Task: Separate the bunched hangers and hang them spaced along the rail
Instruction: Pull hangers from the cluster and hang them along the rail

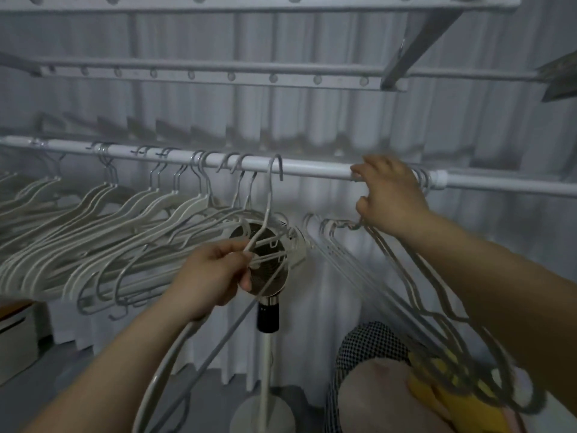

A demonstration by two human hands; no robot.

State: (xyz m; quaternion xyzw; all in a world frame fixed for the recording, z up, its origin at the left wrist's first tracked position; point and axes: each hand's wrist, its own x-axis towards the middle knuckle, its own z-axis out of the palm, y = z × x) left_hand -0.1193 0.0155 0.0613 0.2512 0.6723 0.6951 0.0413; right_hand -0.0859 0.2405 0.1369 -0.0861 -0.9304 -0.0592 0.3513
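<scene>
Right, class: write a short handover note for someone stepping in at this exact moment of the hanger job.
Left hand: pinches one hanger, its hook at the rail.
Right hand: fingers curled round the hooks of the bunched hangers at the rail.
Done: hung hangers spread along the rail's left stretch, some in pairs.
Left: seat the held hanger, then take hangers off the bunch and space them one by one.

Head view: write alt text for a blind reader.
A person's left hand holds one white hanger, its hook at the white rail, while the right hand grips bunched hangers further right. More hangers already hang along the rail's left part.
</scene>
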